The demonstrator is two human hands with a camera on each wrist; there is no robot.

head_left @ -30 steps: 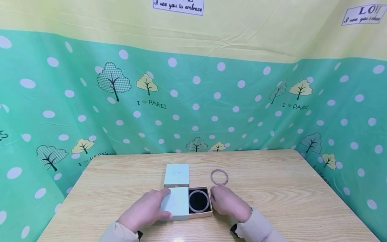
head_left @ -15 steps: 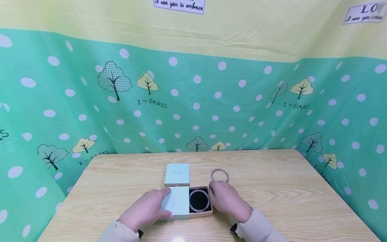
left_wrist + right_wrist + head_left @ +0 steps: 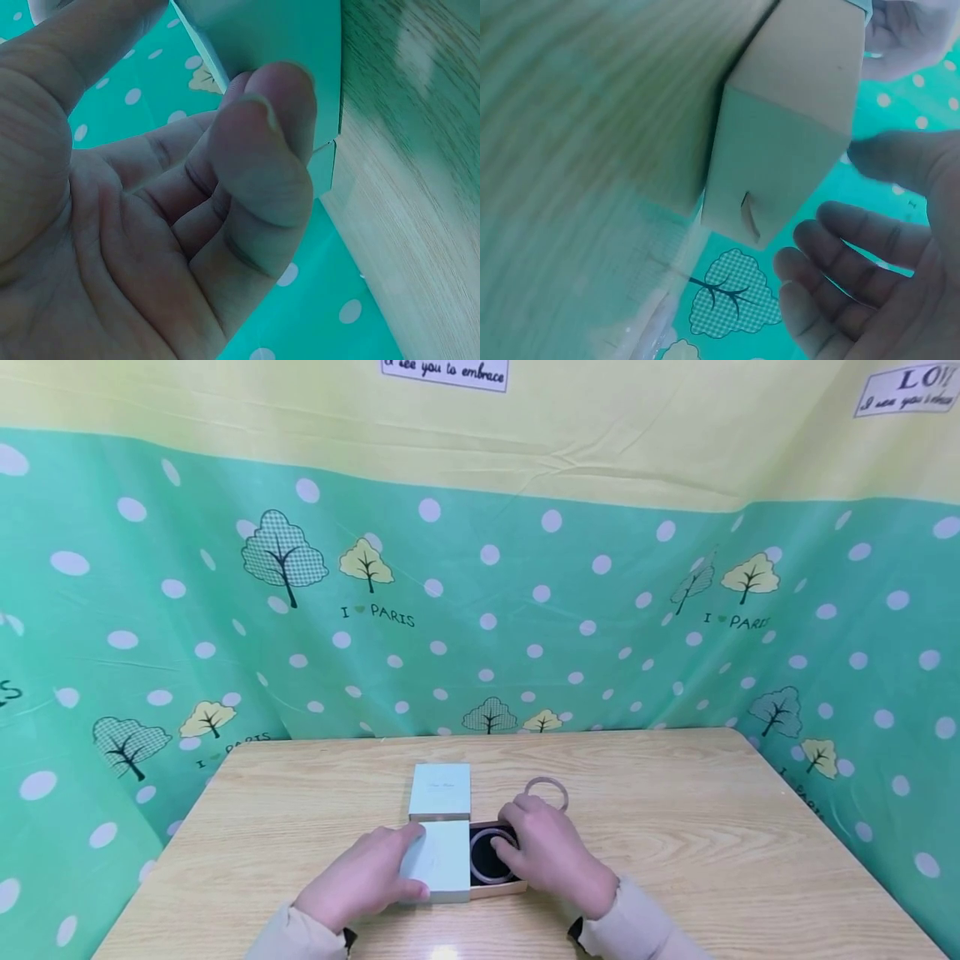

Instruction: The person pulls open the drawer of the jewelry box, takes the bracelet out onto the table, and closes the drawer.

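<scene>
My left hand (image 3: 360, 872) grips a pale blue box sleeve (image 3: 442, 864), thumb at its near edge and fingers at its far side. From the sleeve's right side sticks out a tan box drawer (image 3: 498, 891) with a black lining. A pale purplish bangle (image 3: 472, 858) lies in it. My right hand (image 3: 551, 852) is over the drawer's right end, thumb above the bangle, fingers loosely bent. In the right wrist view those fingers (image 3: 855, 277) hold nothing, beside the drawer's end with its small pull tab (image 3: 750, 217).
A second pale blue box (image 3: 440, 789) stands directly behind the sleeve. Another bangle (image 3: 547, 780) lies on the wooden table (image 3: 675, 827) behind my right hand, which partly hides it. A patterned green and yellow cloth (image 3: 480, 577) hangs round the table.
My right hand has moved from the drawer's right end up and left, so its thumb is over the bangle inside. The left hand and the sleeve have stayed in place.
</scene>
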